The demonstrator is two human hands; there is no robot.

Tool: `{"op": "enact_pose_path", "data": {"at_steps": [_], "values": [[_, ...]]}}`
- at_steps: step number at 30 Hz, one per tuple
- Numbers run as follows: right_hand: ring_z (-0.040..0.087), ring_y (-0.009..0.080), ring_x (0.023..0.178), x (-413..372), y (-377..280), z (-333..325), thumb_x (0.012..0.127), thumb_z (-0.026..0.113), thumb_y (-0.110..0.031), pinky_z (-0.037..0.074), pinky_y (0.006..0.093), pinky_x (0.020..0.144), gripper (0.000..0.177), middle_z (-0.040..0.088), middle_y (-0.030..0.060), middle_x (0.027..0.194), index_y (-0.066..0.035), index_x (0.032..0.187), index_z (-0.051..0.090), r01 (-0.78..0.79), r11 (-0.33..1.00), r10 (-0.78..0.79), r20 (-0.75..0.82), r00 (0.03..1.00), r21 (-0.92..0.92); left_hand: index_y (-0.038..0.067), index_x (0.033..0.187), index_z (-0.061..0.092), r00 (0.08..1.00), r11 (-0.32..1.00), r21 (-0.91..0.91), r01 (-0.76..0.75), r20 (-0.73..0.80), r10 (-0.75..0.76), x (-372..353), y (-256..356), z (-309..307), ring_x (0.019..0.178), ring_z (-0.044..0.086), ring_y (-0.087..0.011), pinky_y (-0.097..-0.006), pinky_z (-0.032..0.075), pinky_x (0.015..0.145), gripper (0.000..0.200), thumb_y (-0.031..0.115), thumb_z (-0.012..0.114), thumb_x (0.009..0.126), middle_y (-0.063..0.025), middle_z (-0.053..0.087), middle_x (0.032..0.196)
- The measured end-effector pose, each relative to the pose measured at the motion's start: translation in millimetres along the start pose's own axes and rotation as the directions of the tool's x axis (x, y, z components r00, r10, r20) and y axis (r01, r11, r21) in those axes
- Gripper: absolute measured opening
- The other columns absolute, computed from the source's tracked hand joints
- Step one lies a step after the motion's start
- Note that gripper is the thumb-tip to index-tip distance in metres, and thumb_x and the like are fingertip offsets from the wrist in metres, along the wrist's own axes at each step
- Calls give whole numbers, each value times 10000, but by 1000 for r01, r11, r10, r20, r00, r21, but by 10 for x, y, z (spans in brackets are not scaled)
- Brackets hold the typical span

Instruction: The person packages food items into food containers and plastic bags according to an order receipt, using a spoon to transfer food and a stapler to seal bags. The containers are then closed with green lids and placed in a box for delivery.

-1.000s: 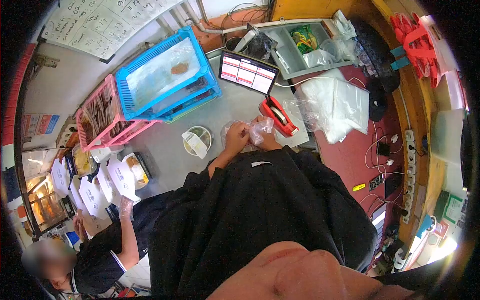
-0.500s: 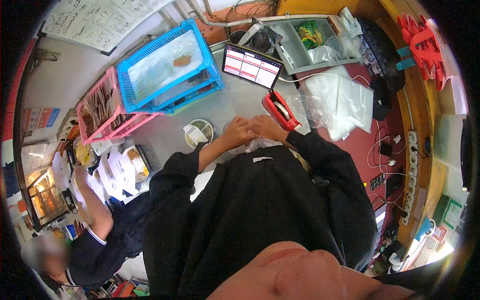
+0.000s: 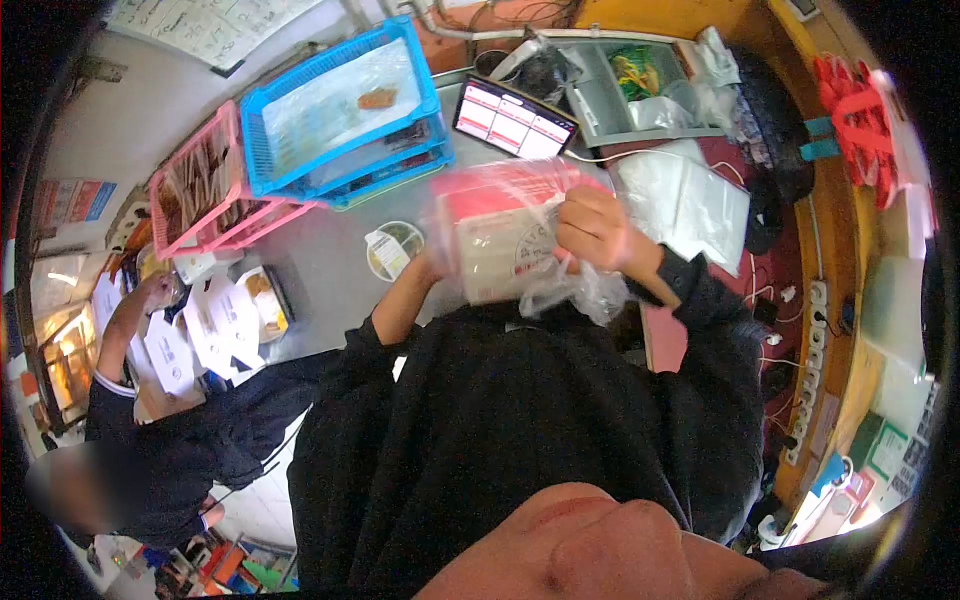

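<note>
A clear plastic bag (image 3: pixel 575 292) holds a beige and red box (image 3: pixel 500 240) with a round printed mark, raised in front of my chest and smeared by motion. My right hand (image 3: pixel 597 232) is closed on the bag's gathered plastic at the box's right side. My left hand (image 3: pixel 432 262) is at the box's left edge; its fingers are hidden behind the box. Just left of it, a round clear-lidded bowl (image 3: pixel 396 250) with a white label stands on the metal table (image 3: pixel 330 265).
Blue baskets (image 3: pixel 345 120) and pink baskets (image 3: pixel 200 190) stand at the back left. A tablet (image 3: pixel 514 117), a grey tray (image 3: pixel 640 95) and a stack of clear bags (image 3: pixel 690 200) line the back right. At left, a co-worker's hand (image 3: pixel 160 290) is over open white boxes (image 3: pixel 225 325).
My hands were together low at my chest over clear plastic. Now they are apart, and the bagged box is up between them, covering the tape dispenser's place. The co-worker's arm has shifted.
</note>
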State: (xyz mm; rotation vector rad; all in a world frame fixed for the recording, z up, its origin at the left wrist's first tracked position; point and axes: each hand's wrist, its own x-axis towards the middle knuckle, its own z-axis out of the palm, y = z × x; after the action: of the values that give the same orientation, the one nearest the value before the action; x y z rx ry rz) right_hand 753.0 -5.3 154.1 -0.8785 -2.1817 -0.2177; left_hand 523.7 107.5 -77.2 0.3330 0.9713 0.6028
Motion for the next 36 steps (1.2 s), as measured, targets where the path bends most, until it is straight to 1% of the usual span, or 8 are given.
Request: {"op": "enact_pose_path", "data": {"at_steps": [7, 17, 22, 24, 25, 30, 32, 36], "values": [[519, 239, 579, 885, 49, -879, 706, 654, -157, 415, 352, 482, 159, 441, 55, 631, -72, 695, 520, 207, 920, -212, 22, 977, -332, 78, 1047, 584, 900, 980, -137, -143, 395, 186, -44, 314, 993, 920, 532, -219, -420, 407, 775, 425, 381, 690, 768, -74, 575, 1019], [583, 308, 673, 998, -77, -720, 841, 589, -178, 464, 367, 570, 166, 560, 135, 695, -38, 750, 589, -421, 900, 413, -87, 906, -115, 68, 999, 581, 620, 729, 139, -670, 645, 446, -889, 804, 1041, 966, 551, -231, -418, 422, 821, 378, 314, 720, 748, -114, 578, 1050], [601, 291, 671, 760, 152, -683, 902, 517, -280, 478, 320, 629, 280, 632, 158, 810, -42, 826, 644, -526, 849, 524, 195, 829, -48, 77, 970, 595, 186, -137, 494, -859, 548, 815, -1093, 29, 687, 957, 565, -239, -385, 457, 813, 325, 238, 736, 725, -142, 579, 1041], [610, 247, 672, 692, 59, -442, 881, 558, -266, 481, 310, 632, 238, 644, 130, 810, -52, 828, 648, -767, 586, 761, 149, 632, 262, 93, 906, 599, -56, -438, 458, -774, 639, 767, -1155, -82, 519, 926, 565, -265, -397, 420, 835, 265, 156, 738, 689, -133, 580, 1025], [613, 216, 668, 672, -79, -246, 872, 578, -251, 481, 303, 626, 218, 645, 114, 795, -50, 821, 646, -865, 50, 934, 283, 218, 500, 105, 847, 599, -181, -562, 332, -758, 720, 670, -1241, -80, 467, 903, 561, -291, -419, 372, 865, 235, 92, 738, 658, -119, 580, 1016], [568, 184, 655, -520, 89, 828, 874, 578, -199, 437, 315, 576, 200, 605, 100, 734, -45, 750, 614, -852, 321, 774, 403, 488, 413, 79, 862, 612, 97, -175, 539, -824, 439, 893, -1323, -79, 275, 764, 558, -262, -327, 415, 711, 110, 59, 658, 763, -94, 592, 831], [550, 201, 644, -957, 115, 1306, 888, 555, -199, 430, 325, 573, 234, 576, 110, 698, -41, 719, 591, -518, 831, 458, 282, 843, 201, 75, 868, 618, 369, 77, 583, -809, 401, 839, -1141, -245, 372, 753, 562, -255, -330, 420, 704, 112, 77, 661, 764, -91, 594, 828], [567, 239, 665, -1483, -86, 1952, 904, 521, -230, 440, 351, 609, 265, 573, 112, 691, -46, 728, 594, -912, 327, 779, 475, 409, 247, 73, 884, 640, 656, 196, 729, -656, 424, 624, -547, -835, 121, 756, 571, -244, -348, 435, 698, 161, 153, 679, 751, -86, 597, 814]]}}
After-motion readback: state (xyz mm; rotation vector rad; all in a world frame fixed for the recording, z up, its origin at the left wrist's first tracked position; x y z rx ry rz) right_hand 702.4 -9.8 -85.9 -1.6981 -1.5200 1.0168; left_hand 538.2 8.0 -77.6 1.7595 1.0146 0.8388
